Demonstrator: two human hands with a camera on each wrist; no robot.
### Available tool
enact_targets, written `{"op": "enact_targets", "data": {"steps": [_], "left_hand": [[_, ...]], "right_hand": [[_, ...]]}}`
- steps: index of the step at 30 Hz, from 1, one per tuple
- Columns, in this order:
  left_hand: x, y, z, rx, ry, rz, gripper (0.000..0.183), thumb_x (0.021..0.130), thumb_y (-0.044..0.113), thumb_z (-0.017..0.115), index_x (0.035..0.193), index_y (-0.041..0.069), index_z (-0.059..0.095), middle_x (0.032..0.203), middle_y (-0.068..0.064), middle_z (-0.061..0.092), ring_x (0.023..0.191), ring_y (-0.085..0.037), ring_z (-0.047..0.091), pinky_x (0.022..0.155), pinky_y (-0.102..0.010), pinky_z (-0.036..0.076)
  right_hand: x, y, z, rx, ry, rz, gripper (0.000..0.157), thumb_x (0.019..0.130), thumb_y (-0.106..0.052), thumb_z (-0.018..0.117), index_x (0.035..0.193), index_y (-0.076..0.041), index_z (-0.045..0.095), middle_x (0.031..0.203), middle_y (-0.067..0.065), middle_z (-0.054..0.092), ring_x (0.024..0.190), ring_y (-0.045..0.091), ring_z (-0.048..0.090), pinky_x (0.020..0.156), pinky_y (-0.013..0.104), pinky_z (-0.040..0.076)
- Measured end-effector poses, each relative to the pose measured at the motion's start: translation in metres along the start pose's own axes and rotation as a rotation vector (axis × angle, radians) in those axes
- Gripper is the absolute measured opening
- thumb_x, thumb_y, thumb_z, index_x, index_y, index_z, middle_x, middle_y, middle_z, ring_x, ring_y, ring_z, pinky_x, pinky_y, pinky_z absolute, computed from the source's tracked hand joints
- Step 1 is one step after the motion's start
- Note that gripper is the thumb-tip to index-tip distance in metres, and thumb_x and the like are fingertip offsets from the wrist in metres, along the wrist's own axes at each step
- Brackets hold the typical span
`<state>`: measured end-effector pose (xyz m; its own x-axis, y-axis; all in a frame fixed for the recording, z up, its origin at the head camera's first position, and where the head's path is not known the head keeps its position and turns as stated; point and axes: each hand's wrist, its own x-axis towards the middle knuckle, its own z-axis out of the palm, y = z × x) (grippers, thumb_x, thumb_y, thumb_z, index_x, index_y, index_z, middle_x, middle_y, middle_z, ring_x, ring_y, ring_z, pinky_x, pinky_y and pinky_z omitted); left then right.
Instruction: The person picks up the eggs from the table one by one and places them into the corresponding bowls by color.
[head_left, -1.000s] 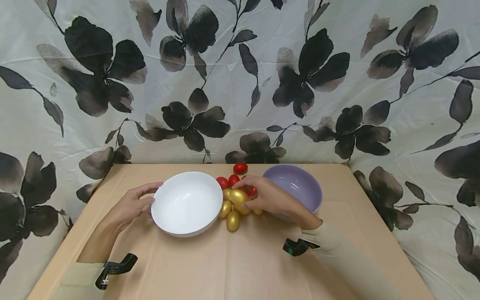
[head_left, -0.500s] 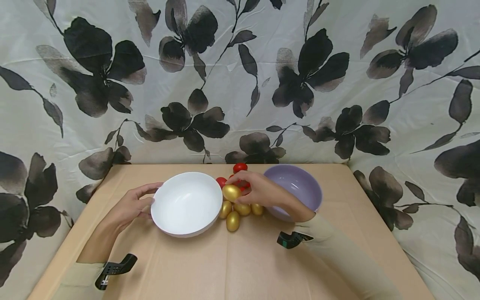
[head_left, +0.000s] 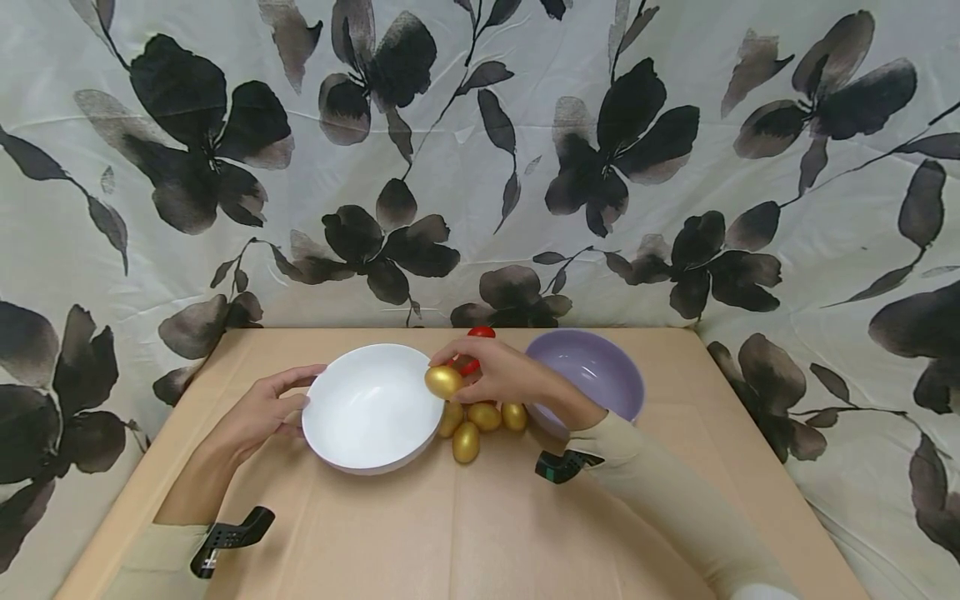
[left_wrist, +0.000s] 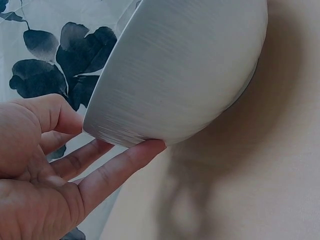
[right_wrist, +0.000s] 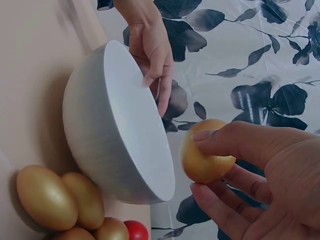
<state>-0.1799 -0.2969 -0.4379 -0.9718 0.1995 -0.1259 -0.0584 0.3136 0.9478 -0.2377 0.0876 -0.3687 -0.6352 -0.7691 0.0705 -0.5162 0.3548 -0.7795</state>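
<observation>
A white bowl [head_left: 372, 408] stands left of the middle of the table. My left hand [head_left: 268, 408] holds its left side, thumb at the rim and fingertips against the outer wall, as the left wrist view shows. My right hand [head_left: 495, 372] pinches a golden egg [head_left: 443, 382] between thumb and fingers. In the head view the egg overlaps the bowl's right rim; in the right wrist view the egg [right_wrist: 204, 155] is just beyond the rim. Several more golden eggs [head_left: 466, 442] lie together right of the bowl. Red egg-shaped pieces [head_left: 482, 332] lie behind, partly hidden by my right hand.
A purple bowl [head_left: 588, 371] stands at the back right, partly behind my right forearm. The wooden table [head_left: 450, 533] ends at a floral cloth [head_left: 480, 167] hanging behind it. Black devices [head_left: 568, 465] are strapped to both wrists.
My right hand has lifted the golden egg from the group and carried it left to the white bowl's rim. The left hand and both bowls have stayed in place.
</observation>
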Motion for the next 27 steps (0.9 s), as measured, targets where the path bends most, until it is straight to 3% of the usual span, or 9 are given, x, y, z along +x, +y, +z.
{"op": "enact_targets", "data": {"steps": [4, 8, 19, 27], "left_hand": [[0.001, 0.001, 0.0, 0.001, 0.0, 0.001, 0.056, 0.099, 0.001, 0.055, 0.153, 0.0, 0.039, 0.146, -0.03, 0.041, 0.107, -0.024, 0.061, 0.072, -0.048, 0.063], [0.0, 0.001, 0.0, 0.002, -0.001, -0.001, 0.056, 0.1, 0.001, 0.055, 0.153, 0.001, 0.039, 0.147, -0.03, 0.04, 0.108, -0.026, 0.06, 0.073, -0.048, 0.063], [0.0, 0.001, 0.0, -0.015, -0.002, -0.019, 0.056, 0.1, 0.001, 0.054, 0.154, 0.002, 0.039, 0.15, -0.028, 0.039, 0.113, -0.027, 0.058, 0.076, -0.048, 0.063], [0.001, 0.001, 0.001, -0.014, 0.003, -0.014, 0.057, 0.099, 0.002, 0.057, 0.153, 0.002, 0.04, 0.147, -0.028, 0.041, 0.108, -0.022, 0.06, 0.075, -0.049, 0.063]], "right_hand": [[0.006, 0.0, 0.002, -0.031, -0.024, -0.018, 0.045, 0.083, -0.005, 0.082, 0.125, -0.015, 0.068, 0.124, -0.004, 0.065, 0.113, 0.014, 0.061, 0.096, 0.027, 0.056], [0.011, 0.001, 0.003, -0.021, -0.05, -0.035, 0.045, 0.083, -0.004, 0.08, 0.126, -0.015, 0.067, 0.126, -0.003, 0.064, 0.113, 0.013, 0.061, 0.098, 0.029, 0.055], [0.028, 0.003, 0.012, -0.007, -0.085, -0.041, 0.046, 0.083, -0.002, 0.081, 0.126, -0.014, 0.067, 0.127, -0.001, 0.064, 0.116, 0.021, 0.061, 0.098, 0.041, 0.056], [0.042, 0.002, 0.021, -0.006, -0.117, -0.045, 0.046, 0.083, -0.003, 0.081, 0.125, -0.014, 0.068, 0.126, -0.002, 0.065, 0.11, 0.012, 0.065, 0.091, 0.027, 0.058]]}}
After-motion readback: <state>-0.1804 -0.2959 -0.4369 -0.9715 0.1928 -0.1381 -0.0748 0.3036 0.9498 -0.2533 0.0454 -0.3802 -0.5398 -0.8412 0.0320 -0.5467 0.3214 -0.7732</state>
